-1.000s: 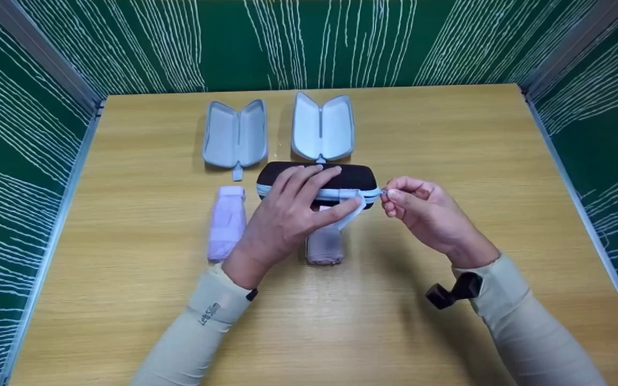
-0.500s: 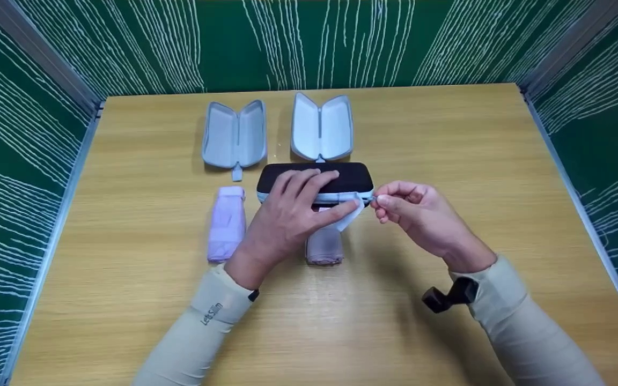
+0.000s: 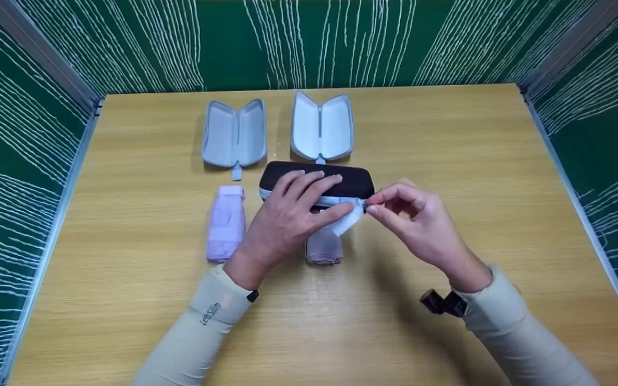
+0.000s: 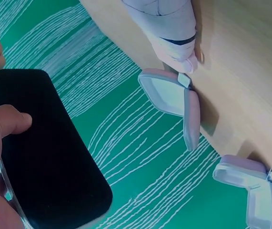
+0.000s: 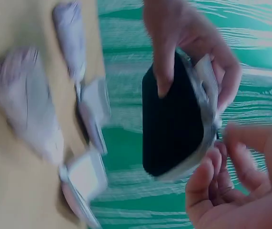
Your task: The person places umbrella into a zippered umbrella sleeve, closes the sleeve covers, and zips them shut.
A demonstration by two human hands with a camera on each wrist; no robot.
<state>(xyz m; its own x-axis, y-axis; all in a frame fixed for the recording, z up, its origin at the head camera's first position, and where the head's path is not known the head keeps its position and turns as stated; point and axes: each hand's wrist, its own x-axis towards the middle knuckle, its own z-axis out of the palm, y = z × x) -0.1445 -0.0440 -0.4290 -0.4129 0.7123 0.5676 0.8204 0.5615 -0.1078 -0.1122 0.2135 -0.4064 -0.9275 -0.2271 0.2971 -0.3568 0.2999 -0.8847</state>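
Note:
A black zip case [image 3: 349, 181] with a light blue zipper is held above the table in the head view. My left hand [image 3: 287, 222] grips it, fingers over the top and thumb at the zipper side. A pale strap loop [image 3: 347, 221] hangs beside that thumb. With thumb and forefinger, my right hand [image 3: 424, 228] pinches the zipper pull at the case's right front corner; the pull is mostly hidden. The right wrist view shows the case [image 5: 174, 126] between both hands, slightly blurred. In the left wrist view the left thumb presses on the black case [image 4: 55, 152].
Two light grey-blue cases stand spread apart at the back, one left [image 3: 235, 136] and one right [image 3: 321, 128]. A lilac rolled bundle, like a folded compact umbrella [image 3: 226, 225], lies left of my left hand. A greyish-mauve bundle [image 3: 324, 246] lies partly under the held case.
My right hand has drawn the zipper pull left and toward the front, around the case's right end. The held case has tilted slightly; the left hand keeps its grip.

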